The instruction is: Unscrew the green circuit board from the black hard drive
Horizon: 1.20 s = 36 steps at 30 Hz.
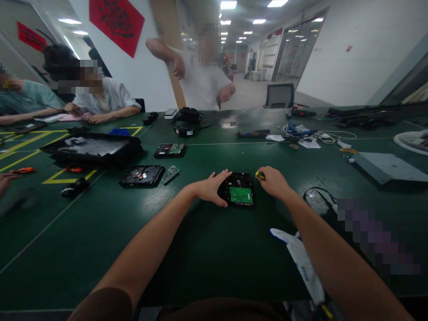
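Note:
A hard drive (236, 183) with a green circuit board (241, 195) lies flat on the table in front of me. My left hand (214, 189) is at its left edge, thumb and fingers spread apart against that side. Just right of the drive, my right hand (273, 182) is closed around a screwdriver (260, 175) with a yellow and black handle; its tip is not visible. To the left are an opened drive casing (142, 175), a loose circuit board (171, 174) and another hard drive (170, 150).
A black tray (95, 149) stands at the left. A white and blue packet (302, 258) lies by my right forearm. Further right are a grey metal box (389, 168), tangled cables (301, 130) and a fan (413, 141). Co-workers sit at the left; one person stands across the table.

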Each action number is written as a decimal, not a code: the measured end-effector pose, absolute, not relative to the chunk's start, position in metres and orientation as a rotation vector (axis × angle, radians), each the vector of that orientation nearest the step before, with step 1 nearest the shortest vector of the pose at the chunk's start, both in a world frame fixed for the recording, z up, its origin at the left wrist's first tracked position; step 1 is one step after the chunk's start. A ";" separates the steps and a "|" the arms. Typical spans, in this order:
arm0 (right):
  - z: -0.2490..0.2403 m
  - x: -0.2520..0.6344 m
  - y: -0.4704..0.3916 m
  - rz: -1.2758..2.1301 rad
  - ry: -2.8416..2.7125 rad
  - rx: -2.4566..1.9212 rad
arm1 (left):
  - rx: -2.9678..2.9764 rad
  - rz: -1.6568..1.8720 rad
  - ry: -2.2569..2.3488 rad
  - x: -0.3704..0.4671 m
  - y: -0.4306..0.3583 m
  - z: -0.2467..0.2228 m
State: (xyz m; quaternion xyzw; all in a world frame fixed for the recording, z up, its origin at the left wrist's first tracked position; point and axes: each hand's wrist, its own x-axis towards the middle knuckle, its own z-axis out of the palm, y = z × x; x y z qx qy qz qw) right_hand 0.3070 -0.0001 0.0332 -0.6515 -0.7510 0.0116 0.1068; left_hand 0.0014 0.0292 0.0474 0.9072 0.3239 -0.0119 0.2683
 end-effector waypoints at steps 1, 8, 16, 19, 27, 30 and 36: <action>0.036 0.305 -0.002 0.041 -2.216 -1.877 | 2.449 -0.026 0.871 0.003 0.028 0.047; 0.047 0.279 -0.018 0.281 -2.332 -1.465 | 2.532 0.135 0.998 0.004 -0.005 0.038; 0.047 0.268 -0.024 0.336 -2.436 -1.396 | 2.786 0.645 0.842 0.021 -0.034 0.017; 0.046 0.270 -0.024 0.308 -2.451 -1.388 | 2.798 0.726 0.787 0.023 -0.029 0.015; 0.039 0.272 -0.020 0.285 -2.432 -1.387 | 2.805 0.768 0.725 0.015 -0.020 0.016; 0.039 0.272 -0.020 0.278 -2.429 -1.356 | 2.814 0.771 0.704 0.015 -0.019 0.014; 0.040 0.273 -0.020 0.278 -2.436 -1.304 | 2.816 0.759 0.685 0.015 -0.018 0.011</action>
